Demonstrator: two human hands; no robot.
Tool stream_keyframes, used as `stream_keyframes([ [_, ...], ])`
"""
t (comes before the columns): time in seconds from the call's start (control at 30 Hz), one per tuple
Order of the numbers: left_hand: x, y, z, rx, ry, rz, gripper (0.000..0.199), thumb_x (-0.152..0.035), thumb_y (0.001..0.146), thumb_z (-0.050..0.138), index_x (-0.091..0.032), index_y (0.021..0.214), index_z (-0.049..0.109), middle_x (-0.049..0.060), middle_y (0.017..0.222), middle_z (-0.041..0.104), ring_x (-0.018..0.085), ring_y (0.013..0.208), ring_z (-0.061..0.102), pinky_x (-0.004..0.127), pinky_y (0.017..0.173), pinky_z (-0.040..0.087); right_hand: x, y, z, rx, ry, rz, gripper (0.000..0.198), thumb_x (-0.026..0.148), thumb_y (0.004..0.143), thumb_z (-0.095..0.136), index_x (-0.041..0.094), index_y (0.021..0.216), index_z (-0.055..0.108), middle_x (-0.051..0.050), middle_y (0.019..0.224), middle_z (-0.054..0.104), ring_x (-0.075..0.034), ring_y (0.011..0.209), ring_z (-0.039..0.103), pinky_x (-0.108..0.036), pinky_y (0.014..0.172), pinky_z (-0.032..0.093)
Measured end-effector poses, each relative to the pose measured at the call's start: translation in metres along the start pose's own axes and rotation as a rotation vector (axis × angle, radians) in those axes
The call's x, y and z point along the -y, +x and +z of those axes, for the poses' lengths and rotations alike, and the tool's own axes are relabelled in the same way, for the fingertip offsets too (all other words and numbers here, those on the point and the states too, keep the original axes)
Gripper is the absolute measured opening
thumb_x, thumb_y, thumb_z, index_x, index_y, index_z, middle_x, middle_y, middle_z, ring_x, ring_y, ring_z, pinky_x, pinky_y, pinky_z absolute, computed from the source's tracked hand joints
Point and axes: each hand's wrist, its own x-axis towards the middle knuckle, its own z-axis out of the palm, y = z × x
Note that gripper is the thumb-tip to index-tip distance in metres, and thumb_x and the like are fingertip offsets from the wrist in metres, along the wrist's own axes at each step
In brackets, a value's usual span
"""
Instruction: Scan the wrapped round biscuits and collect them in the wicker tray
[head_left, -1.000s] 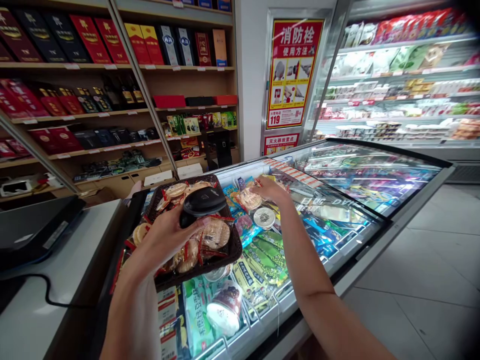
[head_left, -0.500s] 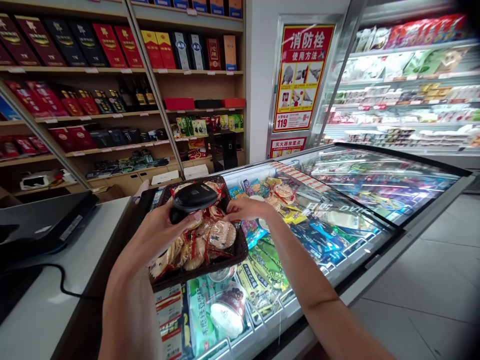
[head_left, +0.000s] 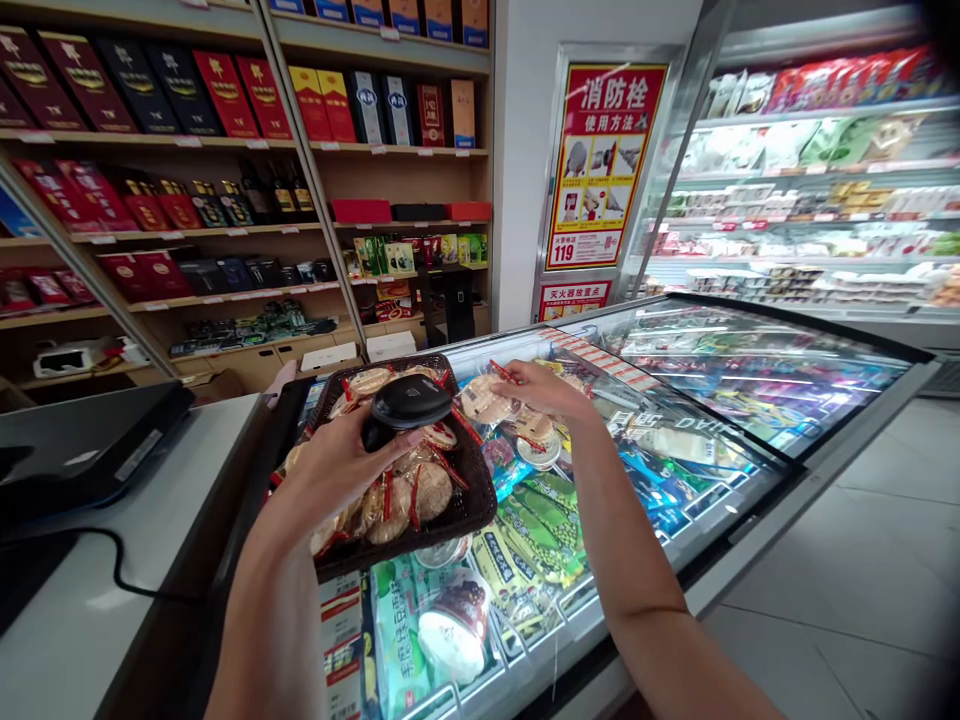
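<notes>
1 view only, head camera, looking down over a chest freezer (head_left: 750, 440) with a glass top; 2 bare hands are working above it.

Left hand (head_left: 341, 470) is wrapping its fingers around a black handheld scanner (head_left: 405, 405), holding it just over a dark woven basket (head_left: 469, 500); the basket is sitting on the freezer's near-left end and is carrying round rice crackers in clear wrappers with red ends.

Right hand (head_left: 544, 390) is closing thumb and fingers on 1 wrapped cracker packet (head_left: 484, 398), holding it in the air just beside the basket's right rim, near the scanner's head; more such packets are lying below the hand on the glass.

Green snack bags (head_left: 536, 525) and a tub (head_left: 450, 625) are showing through the glass; a grey counter (head_left: 82, 620) with a black cable is lying at left; boxed goods are filling wooden shelves (head_left: 225, 225) behind.
</notes>
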Motion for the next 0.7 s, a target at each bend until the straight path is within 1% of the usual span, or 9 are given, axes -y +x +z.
stream_keyframes([
  [0.03,-0.001,0.000,0.002,0.029,0.010,0.016,0.054,-0.063,0.077,0.063,-0.021,0.110,0.069,0.002,0.090,0.072,0.022,0.081,0.060,0.028,0.068,0.041,-0.002,-0.001,-0.002,-0.022,0.022,0.019,0.030,0.049,0.085,0.059,0.019,0.083,0.053,0.002,0.073,0.054,-0.013,0.066,0.052,-0.025,0.059,0.036],
  [0.1,-0.005,0.001,0.007,0.076,0.065,0.027,0.057,-0.066,0.079,0.058,-0.020,0.110,0.068,0.002,0.082,0.069,0.021,0.073,0.058,0.027,0.062,0.039,-0.005,-0.003,-0.005,-0.033,0.065,0.047,0.031,0.049,0.084,0.060,0.019,0.084,0.054,0.002,0.073,0.054,-0.013,0.064,0.052,-0.025,0.058,0.037],
  [0.17,-0.009,0.002,0.011,0.078,0.124,0.030,0.058,-0.069,0.079,0.054,-0.019,0.105,0.069,0.001,0.073,0.065,0.019,0.065,0.053,0.027,0.057,0.035,-0.004,-0.004,-0.006,-0.029,0.114,0.075,0.031,0.049,0.084,0.061,0.019,0.086,0.055,0.002,0.073,0.055,-0.013,0.063,0.052,-0.025,0.057,0.037],
  [0.33,-0.016,0.005,0.020,0.051,0.154,0.076,0.056,-0.071,0.077,0.051,-0.019,0.088,0.069,-0.001,0.064,0.055,0.016,0.059,0.046,0.026,0.054,0.031,0.006,-0.008,-0.008,-0.011,0.102,0.092,0.028,0.045,0.085,0.063,0.018,0.085,0.056,0.001,0.073,0.056,-0.012,0.061,0.053,-0.024,0.055,0.037],
  [0.43,-0.019,0.005,0.022,0.041,0.139,0.089,0.055,-0.071,0.077,0.052,-0.019,0.086,0.068,-0.001,0.064,0.055,0.016,0.058,0.045,0.026,0.054,0.031,0.011,-0.009,-0.009,0.002,0.110,0.092,0.026,0.043,0.086,0.062,0.019,0.084,0.056,0.001,0.073,0.057,-0.012,0.062,0.054,-0.024,0.054,0.038],
  [0.5,-0.018,0.005,0.022,0.038,0.135,0.094,0.052,-0.069,0.078,0.053,-0.019,0.087,0.067,-0.001,0.064,0.057,0.016,0.058,0.047,0.026,0.055,0.033,0.009,-0.008,-0.008,0.006,0.113,0.106,0.025,0.042,0.087,0.062,0.018,0.085,0.056,0.000,0.076,0.059,-0.012,0.063,0.056,-0.023,0.053,0.039],
  [0.6,-0.015,0.005,0.020,0.046,0.140,0.077,0.050,-0.067,0.078,0.054,-0.020,0.087,0.067,0.000,0.064,0.059,0.017,0.059,0.049,0.026,0.054,0.033,-0.006,-0.002,-0.005,-0.060,0.068,0.175,0.023,0.040,0.088,0.062,0.019,0.094,0.056,-0.003,0.086,0.063,-0.012,0.063,0.059,-0.022,0.053,0.041],
  [0.7,-0.010,0.005,0.014,0.050,0.109,0.033,0.052,-0.068,0.077,0.056,-0.020,0.091,0.067,0.001,0.066,0.062,0.018,0.058,0.052,0.026,0.052,0.035,-0.036,0.009,-0.003,-0.176,-0.055,0.319,0.027,0.034,0.090,0.060,0.016,0.109,0.053,-0.008,0.095,0.067,-0.015,0.065,0.063,-0.023,0.055,0.045],
])
